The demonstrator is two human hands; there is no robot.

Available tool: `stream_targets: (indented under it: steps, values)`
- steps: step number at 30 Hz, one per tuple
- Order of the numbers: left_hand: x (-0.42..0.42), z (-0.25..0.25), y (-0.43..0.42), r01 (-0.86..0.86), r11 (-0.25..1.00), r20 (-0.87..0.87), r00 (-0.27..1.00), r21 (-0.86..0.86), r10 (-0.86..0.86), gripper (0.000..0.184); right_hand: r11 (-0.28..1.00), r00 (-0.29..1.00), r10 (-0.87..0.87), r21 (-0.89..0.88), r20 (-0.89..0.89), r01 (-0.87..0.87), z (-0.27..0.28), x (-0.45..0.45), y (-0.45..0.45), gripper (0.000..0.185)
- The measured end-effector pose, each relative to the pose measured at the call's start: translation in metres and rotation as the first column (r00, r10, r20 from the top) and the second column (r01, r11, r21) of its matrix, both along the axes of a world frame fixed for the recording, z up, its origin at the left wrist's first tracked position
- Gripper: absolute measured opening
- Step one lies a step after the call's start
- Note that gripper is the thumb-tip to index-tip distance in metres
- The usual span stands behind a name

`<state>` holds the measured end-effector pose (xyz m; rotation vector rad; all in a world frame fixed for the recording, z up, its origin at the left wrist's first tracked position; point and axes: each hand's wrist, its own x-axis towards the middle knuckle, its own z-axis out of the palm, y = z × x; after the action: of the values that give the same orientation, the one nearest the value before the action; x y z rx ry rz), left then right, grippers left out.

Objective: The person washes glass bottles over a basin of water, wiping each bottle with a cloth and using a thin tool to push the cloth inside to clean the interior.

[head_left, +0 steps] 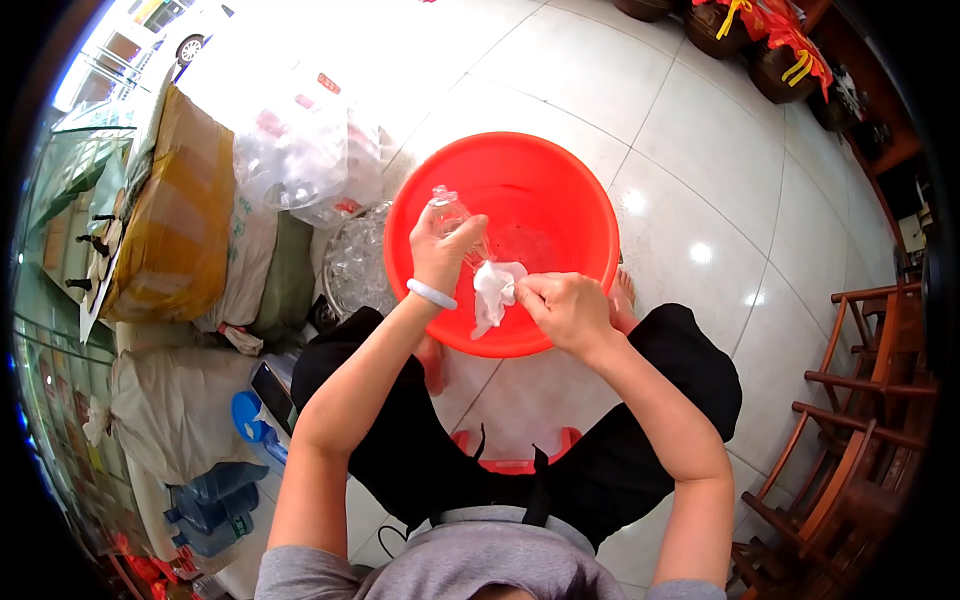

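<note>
Over a red plastic basin (560, 190), my left hand (440, 250) is closed around a small clear bottle (447, 207), its narrow end tilted up and away from me. Much of the bottle is hidden by my fingers. A pinch of my right hand (565, 308) grips a crumpled white cloth (492, 292), which hangs over the basin's near side. The cloth lies by the bottle's lower end; I cannot tell whether they touch. Left of the basin, a round metal tub (345, 290) holds several clear glass pieces.
Clear plastic bags (300, 150) lie beyond the tub. A taped cardboard box (175, 205) and pale sacks (180, 410) line the left, with a phone (273, 395) nearby. Wooden stools (860, 390) stand at right. Dark jars (775, 75) with red covers sit at the far right.
</note>
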<state>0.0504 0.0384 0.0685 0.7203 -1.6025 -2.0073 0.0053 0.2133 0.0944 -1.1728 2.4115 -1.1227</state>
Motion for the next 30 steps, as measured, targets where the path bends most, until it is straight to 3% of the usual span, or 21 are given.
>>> stream_targets:
  steps: [1,2,5,18,22,26,30]
  values:
    - [-0.002,0.001,-0.001,-0.041,0.99,-0.002,0.999,0.136,0.042,0.022,1.0,1.0,-0.005,-0.002,0.001,0.005,-0.002,0.0,0.001,0.026]
    - [-0.002,0.002,-0.002,-0.036,0.99,0.001,0.999,0.135,0.037,0.022,1.0,0.999,0.009,0.027,-0.034,-0.008,-0.007,0.0,0.002,0.026]
    - [-0.003,0.003,-0.012,-0.034,0.934,-0.098,0.992,0.356,0.073,0.017,0.996,0.998,0.003,0.086,-0.057,0.002,-0.015,-0.004,0.006,0.026]
    - [-0.001,0.002,0.0,0.039,0.947,-0.131,0.991,0.318,0.003,0.016,0.993,0.994,-0.093,0.082,0.063,0.088,-0.011,-0.006,0.003,0.027]
    - [-0.002,0.005,0.003,-0.007,0.96,-0.106,0.994,0.278,0.038,0.016,0.992,0.994,-0.095,0.083,0.053,0.091,-0.01,-0.006,0.004,0.027]
    - [-0.004,-0.002,0.002,-0.079,0.978,-0.119,0.988,0.191,0.103,0.018,0.994,0.992,-0.097,-0.032,0.074,0.1,-0.01,-0.005,0.004,0.025]
    - [-0.004,-0.009,-0.007,-0.13,0.949,-0.073,0.985,0.287,0.157,0.019,0.996,0.996,-0.081,-0.033,0.042,0.083,-0.006,-0.007,0.005,0.024]
